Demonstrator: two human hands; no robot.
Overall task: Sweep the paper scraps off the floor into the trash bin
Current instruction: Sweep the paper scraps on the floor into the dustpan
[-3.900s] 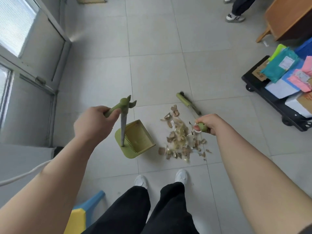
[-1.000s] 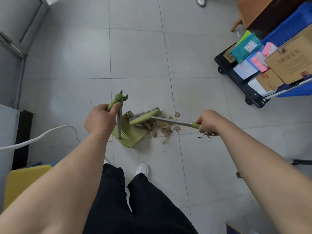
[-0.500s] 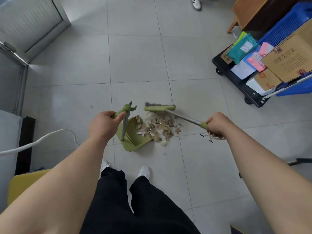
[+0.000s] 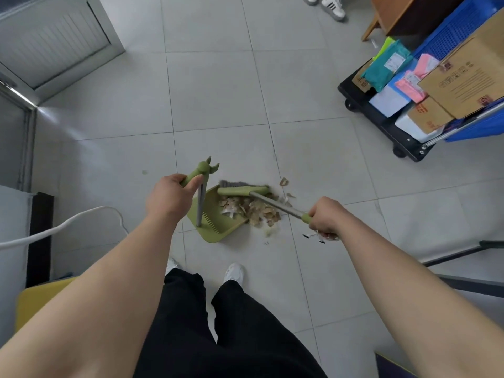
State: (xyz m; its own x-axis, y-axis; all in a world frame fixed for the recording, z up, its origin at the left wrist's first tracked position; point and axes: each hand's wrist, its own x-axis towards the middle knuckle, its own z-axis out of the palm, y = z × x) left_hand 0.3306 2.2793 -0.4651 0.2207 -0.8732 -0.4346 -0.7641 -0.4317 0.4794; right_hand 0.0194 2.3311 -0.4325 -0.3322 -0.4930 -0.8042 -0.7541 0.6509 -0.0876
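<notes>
Green dustpan (image 4: 218,219) sits on the gray floor (image 4: 218,91). The left hand (image 4: 169,196) holds its tall handle. The right hand (image 4: 326,216) grips the broom (image 4: 259,196). Paper scraps (image 4: 255,210) lie at the dustpan's mouth, some inside, a few farther right.

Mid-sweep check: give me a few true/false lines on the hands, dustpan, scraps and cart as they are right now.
1. The left hand grips the dustpan by its upright handle. True.
2. The right hand is empty. False: it grips the broom by its handle.
3. All the paper scraps are inside the dustpan. False: some are in it, but many lie on the floor at its lip, and a few lie beyond the broom head.
4. The broom head is at the dustpan's open edge, next to the scraps. True.
5. The cart of boxes is on the person's left. False: it is on their right.
</notes>
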